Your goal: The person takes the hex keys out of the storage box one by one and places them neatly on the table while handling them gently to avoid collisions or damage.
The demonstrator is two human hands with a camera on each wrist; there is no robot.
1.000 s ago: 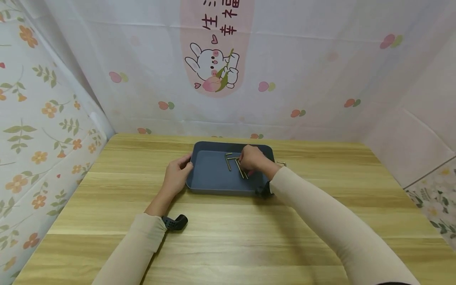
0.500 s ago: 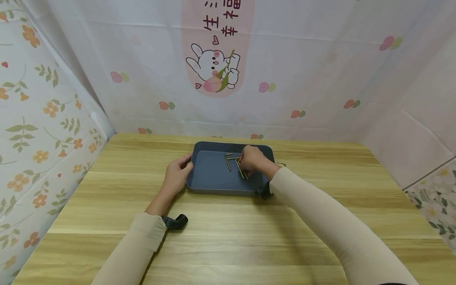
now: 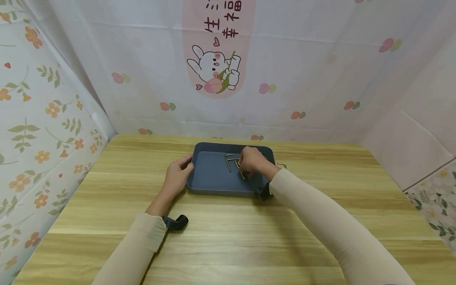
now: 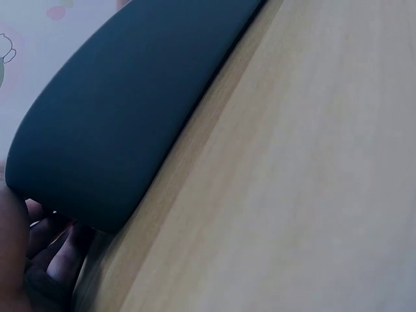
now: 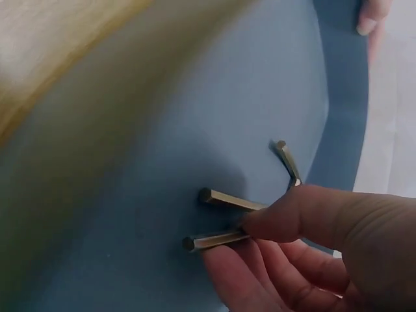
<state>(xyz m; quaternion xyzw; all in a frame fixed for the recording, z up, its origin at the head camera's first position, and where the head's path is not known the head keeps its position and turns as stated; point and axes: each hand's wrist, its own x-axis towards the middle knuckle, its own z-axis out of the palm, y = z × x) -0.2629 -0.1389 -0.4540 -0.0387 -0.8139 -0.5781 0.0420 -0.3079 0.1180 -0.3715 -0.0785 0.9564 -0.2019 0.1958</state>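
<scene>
A dark blue-grey rectangular tray point(image 3: 208, 172) lies on the wooden table. At its left end my left hand point(image 3: 175, 177) grips the wall, thumb over the rim. My right hand point(image 3: 253, 161) reaches down into the right half of the tray. Thumb and fingers there pinch a brass-coloured hex key point(image 5: 212, 240), its end poking out past the fingertips. Close beside it lies a second hex key point(image 5: 226, 198), partly behind the thumb. Another hex key point(image 3: 228, 163) rests on the tray floor further left. The right hand hides part of the group.
One more hex key point(image 3: 282, 164) shows on the table just right of the tray, partly covered by the right wrist. A white printed cloth point(image 3: 303, 79) hangs behind the table point(image 3: 213, 237), and a floral cloth point(image 3: 42, 130) hangs at the left.
Under the right hand, the near end of one hex key has shifted slightly right, away from its neighbour, and the fingers have closed on it. The left hand and tray stay put.
</scene>
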